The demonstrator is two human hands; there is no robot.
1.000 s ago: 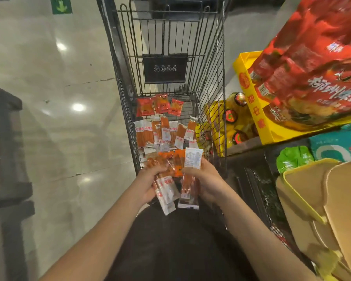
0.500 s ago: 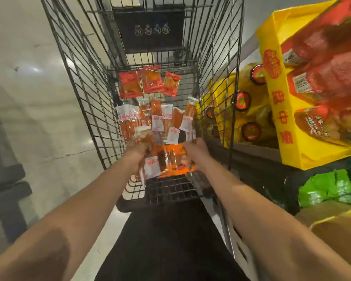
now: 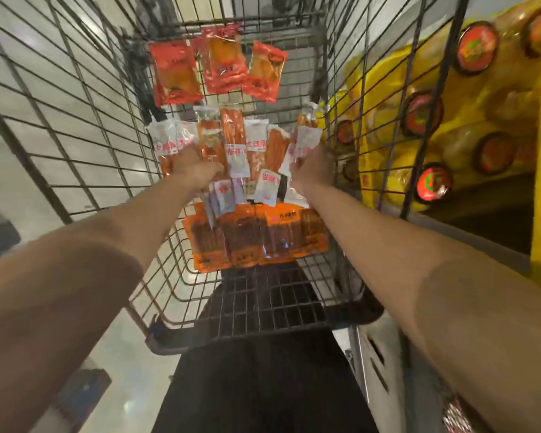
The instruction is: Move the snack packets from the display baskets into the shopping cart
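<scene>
Head camera: inside the wire shopping cart [image 3: 75, 126], my left hand [image 3: 197, 170] grips a bunch of white-labelled sausage snack packets [image 3: 228, 195], fingers curled round them; my right hand [image 3: 310, 170] is blurred among the same packets, its grasp unclear. Orange packets [image 3: 256, 239] lie just below, red packets [image 3: 219, 67] beyond.
</scene>
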